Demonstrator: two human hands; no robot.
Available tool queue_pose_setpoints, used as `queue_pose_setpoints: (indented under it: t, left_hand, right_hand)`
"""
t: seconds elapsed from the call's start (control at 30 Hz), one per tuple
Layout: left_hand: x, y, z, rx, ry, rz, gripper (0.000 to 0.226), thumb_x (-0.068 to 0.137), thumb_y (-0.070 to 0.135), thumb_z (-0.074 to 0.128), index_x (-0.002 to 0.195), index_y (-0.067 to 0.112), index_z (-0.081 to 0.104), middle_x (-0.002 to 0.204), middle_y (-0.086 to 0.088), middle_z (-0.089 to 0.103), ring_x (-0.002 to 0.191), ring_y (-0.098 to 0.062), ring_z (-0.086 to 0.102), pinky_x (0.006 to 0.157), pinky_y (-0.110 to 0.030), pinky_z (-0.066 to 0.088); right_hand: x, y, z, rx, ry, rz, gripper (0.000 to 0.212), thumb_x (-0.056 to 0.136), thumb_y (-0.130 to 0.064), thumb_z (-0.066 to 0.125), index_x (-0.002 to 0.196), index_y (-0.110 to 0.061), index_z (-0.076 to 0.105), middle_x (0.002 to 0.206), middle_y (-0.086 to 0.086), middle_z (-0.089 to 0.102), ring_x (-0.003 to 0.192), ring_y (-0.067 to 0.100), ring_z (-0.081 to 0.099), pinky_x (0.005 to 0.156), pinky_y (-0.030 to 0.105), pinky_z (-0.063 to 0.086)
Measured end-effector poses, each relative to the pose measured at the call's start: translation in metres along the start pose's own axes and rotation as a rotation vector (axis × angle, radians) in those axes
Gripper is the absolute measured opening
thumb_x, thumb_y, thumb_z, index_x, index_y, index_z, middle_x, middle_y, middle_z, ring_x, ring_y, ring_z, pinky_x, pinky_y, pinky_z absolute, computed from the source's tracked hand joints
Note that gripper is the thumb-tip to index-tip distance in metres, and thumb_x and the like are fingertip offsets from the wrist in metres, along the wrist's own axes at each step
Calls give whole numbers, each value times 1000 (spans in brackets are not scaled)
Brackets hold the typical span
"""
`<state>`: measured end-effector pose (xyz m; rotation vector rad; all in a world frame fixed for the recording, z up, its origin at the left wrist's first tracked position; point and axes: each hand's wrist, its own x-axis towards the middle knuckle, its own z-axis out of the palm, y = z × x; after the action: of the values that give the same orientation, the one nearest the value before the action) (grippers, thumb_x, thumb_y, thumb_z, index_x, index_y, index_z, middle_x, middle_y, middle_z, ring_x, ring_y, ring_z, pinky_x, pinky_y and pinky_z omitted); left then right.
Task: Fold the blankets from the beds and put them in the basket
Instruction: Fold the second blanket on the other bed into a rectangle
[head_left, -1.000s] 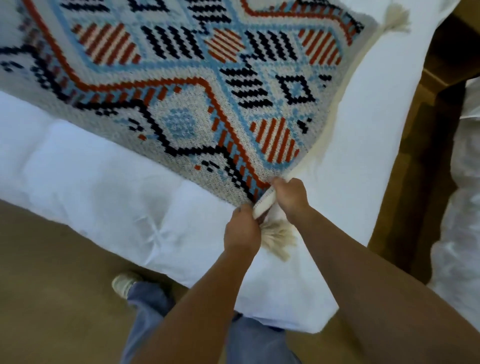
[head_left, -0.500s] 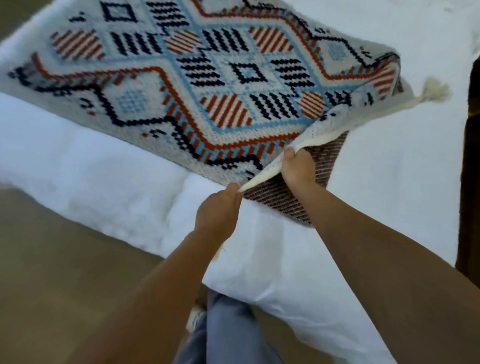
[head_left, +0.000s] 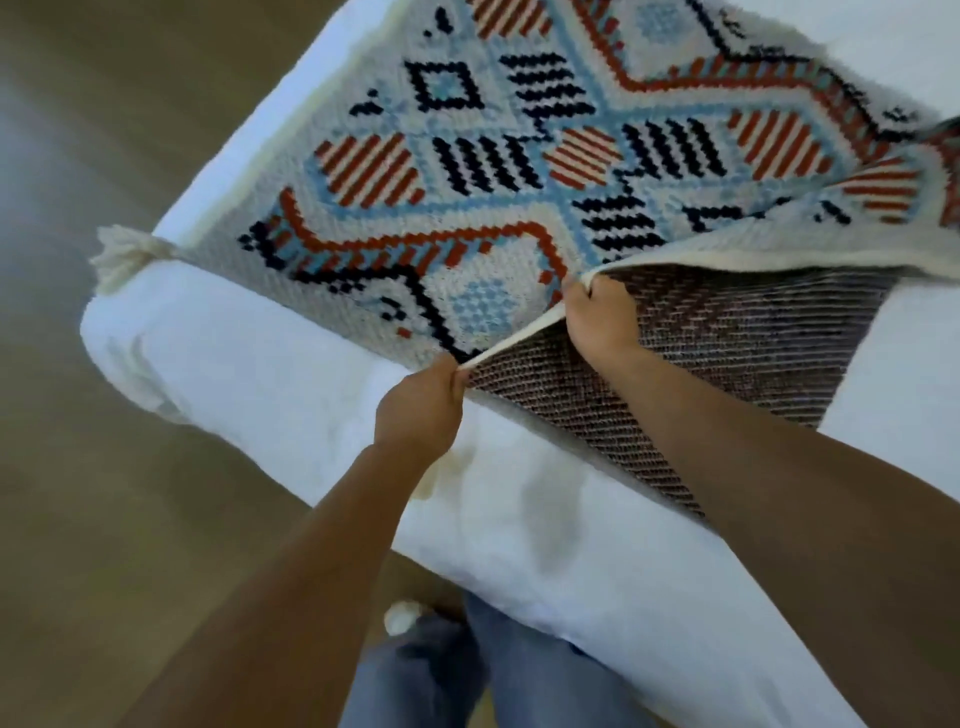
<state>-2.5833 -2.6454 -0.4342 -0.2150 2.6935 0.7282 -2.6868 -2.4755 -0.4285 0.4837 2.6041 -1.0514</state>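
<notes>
- Your left hand (head_left: 421, 410) pinches the cream hem (head_left: 511, 340) at the near corner of the blanket (head_left: 467, 171), fingers curled tight on it.
- Your right hand (head_left: 602, 322) grips the same hem just farther along to the right, fingers wrapped over the edge. The hem runs taut between the two hands.
- The near-right part of the blanket is lifted and turned back, with the dark woven underside (head_left: 701, 374) showing.
- The rest lies pattern-up on the bed (head_left: 291, 374), spread toward the far side.
- A cream tassel (head_left: 124, 254) on the left corner hangs off the bed's left edge.
- Handling, my guess: it's a thick knit, soft and floppy with some weight. It will sag and drag, not hold shape.
- It doesn't look slippery or fragile, but the tassels could snag.
- Best hold: take the hem at the corners with your hands wider apart so the edge stays straight. Then bring corner to corner.
- Step, my guess: first fold barely begun.
- No basket in view.
- Beyond the bed there's the wood floor (head_left: 104, 519). Your jeans (head_left: 467, 670) and a shoe (head_left: 402, 618) are at the near side.
</notes>
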Motion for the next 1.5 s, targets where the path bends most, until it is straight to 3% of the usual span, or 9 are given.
queue_pose_setpoints:
  t: [0.3,0.53,0.7,0.87,1.03,1.13,1.27,1.4,1.5]
  left_hand:
    - [64,-133,-84,-43,-43,-9,27,100,32,32,94,10,47,81,-15,61,71,-32,53,59,-34,37]
    - [111,-235,-154,55,-72,61,31,99,31,34,102,10,57,96,-14,62,91,-34,54,76,-43,46]
    - [139,-277,-178,149,-74,76,32,98,36,34,101,11,54,93,-13,63,89,-34,55,72,-37,41]
    - [156,-292,-176,255,-143,52,32,98,37,33,117,21,55,106,-7,59,106,-28,48,82,-37,31]
    - [165,-278,-171,365,-81,32,34,90,42,46,108,18,62,103,-9,52,101,-30,45,83,-39,30]
    - [180,-255,-179,395,-35,70,52,72,48,46,108,14,62,105,-11,51,99,-31,46,83,-41,32]
    - [223,-184,-185,391,-68,234,68,68,51,23,112,15,60,110,-11,53,103,-31,47,85,-41,33]
    - [279,-85,-163,256,-94,299,36,92,35,40,119,16,55,116,-10,52,110,-30,44,89,-42,33]
    - [317,-8,-138,218,-142,373,35,95,33,41,122,15,53,116,-9,54,109,-28,48,89,-40,39]
  right_hand:
    - [20,-117,114,38,-62,42,45,99,-28,41,57,-18,28,56,3,27,47,17,27,47,30,21]
    - [28,-208,194,-60,0,41,46,98,-34,40,55,-19,30,55,-2,34,47,12,34,44,29,22]
    - [43,-249,234,-113,-11,20,43,99,-36,37,65,-10,45,58,-3,38,61,21,45,60,29,32]
    - [58,-251,253,-167,-105,33,40,98,-39,37,75,-10,52,60,-3,48,51,11,46,43,25,31]
    - [73,-248,246,-97,-272,114,38,97,-44,37,82,-14,53,65,-2,54,52,11,52,47,28,46]
    - [84,-246,228,-9,-302,106,44,94,-47,42,59,-20,46,53,-5,47,42,10,45,42,25,40]
    - [111,-230,172,109,-124,127,45,92,-43,47,54,-21,38,48,-5,37,38,10,35,35,20,25]
    - [153,-194,96,164,51,191,44,93,-36,47,55,-19,32,49,-3,30,39,11,28,38,23,22]
    - [184,-157,38,167,171,243,43,94,-31,45,57,-18,29,53,-2,29,43,12,29,42,27,23]
